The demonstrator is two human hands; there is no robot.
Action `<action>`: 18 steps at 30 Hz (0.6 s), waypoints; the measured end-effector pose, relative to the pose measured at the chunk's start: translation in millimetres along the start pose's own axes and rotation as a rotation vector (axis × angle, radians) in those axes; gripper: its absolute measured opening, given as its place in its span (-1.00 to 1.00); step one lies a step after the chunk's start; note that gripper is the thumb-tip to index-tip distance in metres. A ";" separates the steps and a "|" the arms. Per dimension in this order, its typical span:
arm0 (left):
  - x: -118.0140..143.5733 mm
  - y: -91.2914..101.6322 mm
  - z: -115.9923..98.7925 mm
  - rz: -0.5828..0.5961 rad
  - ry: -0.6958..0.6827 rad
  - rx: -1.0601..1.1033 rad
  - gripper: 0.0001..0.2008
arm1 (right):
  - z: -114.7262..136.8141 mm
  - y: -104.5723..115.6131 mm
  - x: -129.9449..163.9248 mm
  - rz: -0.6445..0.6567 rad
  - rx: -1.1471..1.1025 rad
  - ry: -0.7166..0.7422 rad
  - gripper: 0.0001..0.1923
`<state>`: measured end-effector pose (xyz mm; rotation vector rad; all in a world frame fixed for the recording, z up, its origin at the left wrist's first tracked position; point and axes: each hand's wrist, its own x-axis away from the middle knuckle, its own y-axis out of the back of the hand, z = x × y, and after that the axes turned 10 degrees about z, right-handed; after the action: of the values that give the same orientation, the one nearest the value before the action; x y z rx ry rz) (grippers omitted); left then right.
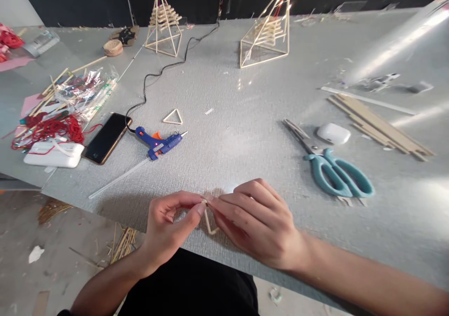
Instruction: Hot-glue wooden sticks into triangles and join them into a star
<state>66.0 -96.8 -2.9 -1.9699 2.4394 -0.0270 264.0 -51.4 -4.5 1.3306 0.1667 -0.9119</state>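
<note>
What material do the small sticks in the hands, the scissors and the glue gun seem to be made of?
Small sticks, pinched by the left hand and right hand: probably wood or bamboo, pale tan and matte. Scissors: shiny grey blades, likely metal; smooth teal handles look plastic. Glue gun: glossy blue plastic body, orange trigger, seemingly metal tip.

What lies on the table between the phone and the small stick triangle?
The blue glue gun lies between the phone and the stick triangle, in the head view.
</note>
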 end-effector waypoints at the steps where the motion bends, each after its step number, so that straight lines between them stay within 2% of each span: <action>1: -0.4 -0.3 0.3 -0.008 -0.017 -0.013 -0.90 | 0.1 -0.1 0.2 0.001 0.005 0.002 -0.78; 4: -1.4 -2.7 1.7 -0.052 -0.060 -0.047 -0.92 | 0.9 -0.4 1.1 0.010 0.007 0.003 -0.80; 10: -4.1 -10.6 5.9 -0.150 -0.148 -0.092 -0.83 | 2.5 -0.9 1.6 0.012 -0.008 -0.004 -0.81; 18: -2.8 -13.0 8.0 -0.188 -0.246 -0.209 -0.80 | 3.1 0.8 -2.2 -0.010 -0.002 -0.027 -0.84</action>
<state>79.4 -96.9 -10.7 -2.1289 2.1742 0.4592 261.8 -53.1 -1.7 1.3159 0.1538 -0.9376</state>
